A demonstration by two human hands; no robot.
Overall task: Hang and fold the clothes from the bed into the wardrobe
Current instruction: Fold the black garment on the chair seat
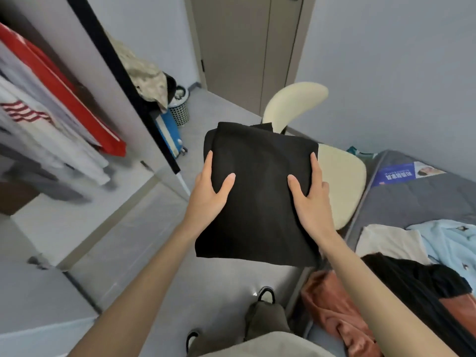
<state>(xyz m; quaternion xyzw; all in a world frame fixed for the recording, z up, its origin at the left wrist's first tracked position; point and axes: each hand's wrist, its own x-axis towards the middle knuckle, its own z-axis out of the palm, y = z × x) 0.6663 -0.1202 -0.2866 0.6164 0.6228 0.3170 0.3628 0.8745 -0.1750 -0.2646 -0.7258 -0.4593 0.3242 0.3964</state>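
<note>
I hold a folded black garment (260, 181) flat in front of me, above the floor between the wardrobe and the bed. My left hand (208, 194) grips its left edge and my right hand (311, 199) grips its right edge, each with the thumb on top and the other fingers mostly hidden underneath. The open wardrobe (144, 81) is at the left, with red, white and striped clothes (51, 112) hanging inside. On the bed (412, 202) at the right lie a light blue garment (453, 243), a cream one (391, 243), a black one (417, 279) and a rust-orange one (332, 310).
A cream chair (342, 181) stands just behind the garment, against the bed. A blue suitcase (168, 135) and a mesh basket (180, 106) sit by the wardrobe's far end. A closed door (244, 47) is straight ahead. My feet are on the grey floor below.
</note>
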